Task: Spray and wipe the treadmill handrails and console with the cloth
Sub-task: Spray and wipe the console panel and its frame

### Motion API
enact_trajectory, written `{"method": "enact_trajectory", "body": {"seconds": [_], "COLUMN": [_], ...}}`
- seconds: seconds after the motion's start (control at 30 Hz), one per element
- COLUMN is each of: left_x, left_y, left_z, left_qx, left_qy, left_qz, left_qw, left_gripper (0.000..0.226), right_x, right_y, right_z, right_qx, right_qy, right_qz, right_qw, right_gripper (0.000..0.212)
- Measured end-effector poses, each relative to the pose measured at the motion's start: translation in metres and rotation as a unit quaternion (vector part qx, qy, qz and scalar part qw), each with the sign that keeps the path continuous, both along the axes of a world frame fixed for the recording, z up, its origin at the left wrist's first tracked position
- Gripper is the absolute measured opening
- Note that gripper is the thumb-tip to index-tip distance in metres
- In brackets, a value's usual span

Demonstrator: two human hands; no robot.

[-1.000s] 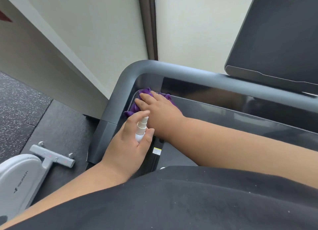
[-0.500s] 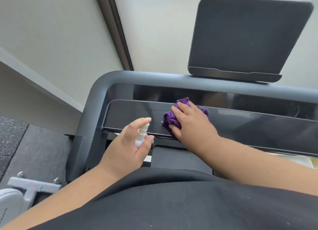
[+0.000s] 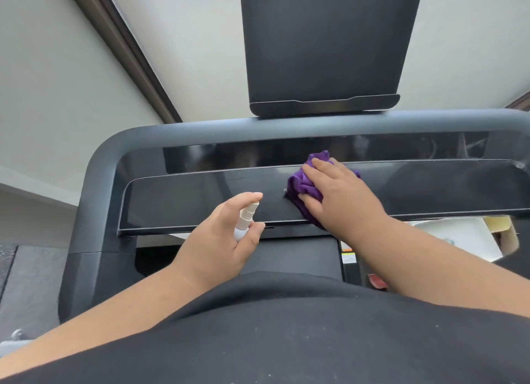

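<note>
- The right hand point(image 3: 339, 200) lay flat on the cloth point(image 3: 301, 182), its fingers point(image 3: 318, 168) straight and spread, pressing it against the console point(image 3: 186, 200).
- The cloth, purple and bunched, sat near the middle of the console's glossy black panel, showing beyond the fingertips and along the thumb side of the hand.
- The left hand point(image 3: 218, 240) was curled round a small white sprayer point(image 3: 245, 220), forefinger resting on its top and thumb against its side; it hovered just before the panel's near edge, left of the cloth and apart from it.
- The panel was long, dark and reflective, with a second glossy strip point(image 3: 258, 154) behind it.
- A grey handrail point(image 3: 177, 132) ran across behind the strip and bent down round the left corner.
- A dark screen point(image 3: 324, 45) stood upright above the rail, centred, with a ledge along its bottom edge.
- Below the console's right end, a white tray point(image 3: 464, 237) and some yellowish item showed; what they were could not be told.
- The belt point(image 3: 289, 257) lay dark beneath the console.
- Behind stood a pale wall point(image 3: 200, 39) with a brown vertical strip point(image 3: 123, 50) at the left.
- Grey speckled flooring point(image 3: 28, 283) lay at the lower left.
- A black shirt point(image 3: 286, 340) filled the foreground.
</note>
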State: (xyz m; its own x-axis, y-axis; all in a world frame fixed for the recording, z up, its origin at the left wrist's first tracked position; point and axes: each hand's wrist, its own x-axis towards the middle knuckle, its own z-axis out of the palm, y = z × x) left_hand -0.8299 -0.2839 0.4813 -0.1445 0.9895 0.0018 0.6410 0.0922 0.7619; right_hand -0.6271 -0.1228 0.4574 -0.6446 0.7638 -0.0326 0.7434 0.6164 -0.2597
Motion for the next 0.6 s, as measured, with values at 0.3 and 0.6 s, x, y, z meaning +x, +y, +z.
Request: {"method": "enact_trajectory", "body": {"seconds": [0.3,0.6], "left_x": [0.021,0.092], "left_y": [0.022,0.073], "left_z": [0.006,0.01], "left_qx": [0.004,-0.012], "left_qy": [0.016,-0.004], "left_qz": [-0.006,-0.042], "left_qw": [1.0,0.999], "left_gripper": [0.039,0.042], "right_x": [0.035,0.018], "right_y": [0.009,0.02], "right_z": [0.008,-0.003], "right_qx": [0.023,0.03], "right_qy": [-0.036,-0.098], "right_qz": [-0.067,0.138], "right_qw": [0.997,0.985], "right_gripper": [0.061,0.064]}}
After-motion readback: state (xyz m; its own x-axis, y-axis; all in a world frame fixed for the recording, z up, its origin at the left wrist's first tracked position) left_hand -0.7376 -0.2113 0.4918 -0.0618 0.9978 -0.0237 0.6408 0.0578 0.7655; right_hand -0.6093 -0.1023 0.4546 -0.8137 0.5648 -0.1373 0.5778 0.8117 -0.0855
